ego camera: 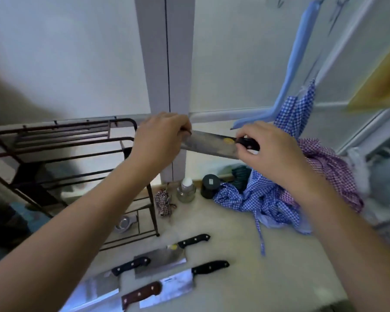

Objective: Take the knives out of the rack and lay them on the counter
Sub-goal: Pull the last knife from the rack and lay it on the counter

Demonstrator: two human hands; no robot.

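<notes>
Near the middle of the frame both hands hold one cleaver (212, 144) in the air above the counter (268, 278). The right hand (266, 152) is closed around its black handle, while the left hand (160, 136) pinches the far end of the broad blade, which runs nearly level between them. A yellow sticker shows on the blade just beside the handle.

The dark metal rack (61, 154) stands at the left of the frame. Whether any knives remain in it cannot be told.

Four knives (162, 273) lie flat on the counter at the lower centre, close together and partly overlapping: three with black handles, one with a reddish-brown handle.

Behind them, near the wall, stand a small glass jar (186, 190) and a black container (211, 185). Blue checked cloth (263, 199) is heaped at the right.
</notes>
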